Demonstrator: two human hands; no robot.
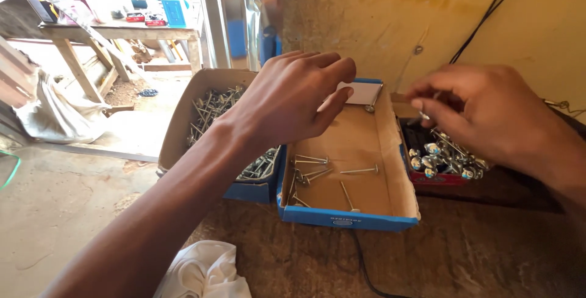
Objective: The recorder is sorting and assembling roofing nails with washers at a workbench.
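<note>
Steel nail (pixel 422 115) pinched in right hand (pixel 482 112) fingers (pixel 427 106)

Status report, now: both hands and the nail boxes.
Left hand open, hovering over the middle blue box, few nails inside. Right hand pinching a nail above the red box of dome-headed nails. Left box full. Nothing between.

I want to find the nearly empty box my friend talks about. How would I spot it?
Look at the rough brown worktop against the yellow wall, where three boxes sit in a row. The middle box, just below the left hand, is blue outside and plain brown cardboard inside. Unlike the left box, heaped with nails, and the red box of shiny-capped ones, it holds only a few loose nails.
</note>
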